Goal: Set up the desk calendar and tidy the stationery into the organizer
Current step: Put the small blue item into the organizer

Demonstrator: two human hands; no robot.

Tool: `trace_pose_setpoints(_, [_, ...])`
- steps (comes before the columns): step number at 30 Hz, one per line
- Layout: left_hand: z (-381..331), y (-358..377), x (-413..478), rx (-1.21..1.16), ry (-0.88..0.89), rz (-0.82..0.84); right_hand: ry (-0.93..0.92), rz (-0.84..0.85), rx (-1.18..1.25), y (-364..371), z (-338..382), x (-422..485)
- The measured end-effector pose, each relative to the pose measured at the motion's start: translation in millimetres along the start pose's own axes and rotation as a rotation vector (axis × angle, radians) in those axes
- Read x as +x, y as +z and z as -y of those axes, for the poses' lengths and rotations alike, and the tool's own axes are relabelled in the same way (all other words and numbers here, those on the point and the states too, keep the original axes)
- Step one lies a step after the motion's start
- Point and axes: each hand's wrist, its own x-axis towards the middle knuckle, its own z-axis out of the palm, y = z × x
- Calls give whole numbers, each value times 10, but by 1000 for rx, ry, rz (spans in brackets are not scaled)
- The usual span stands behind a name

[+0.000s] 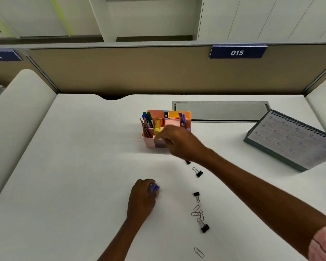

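Gripping a small blue item [154, 187], my left hand [142, 197] rests on the desk [83, 166]; ahead, my right hand [180, 143] hovers at the front of the organizer [148, 142], its hold too blurred to tell.

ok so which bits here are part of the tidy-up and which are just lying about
Part of the job: pink organizer, desk calendar, binder clips, paper clips, blue item gripped by the left hand, right hand at the organizer's front.

Just there: 015 sign, grey desk hatch, partition.
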Motion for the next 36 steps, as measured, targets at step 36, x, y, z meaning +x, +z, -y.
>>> trace_pose_setpoints(36, [-1265, -318, 608, -726, 7, -86, 62, -97, -55, -641, -389, 922])
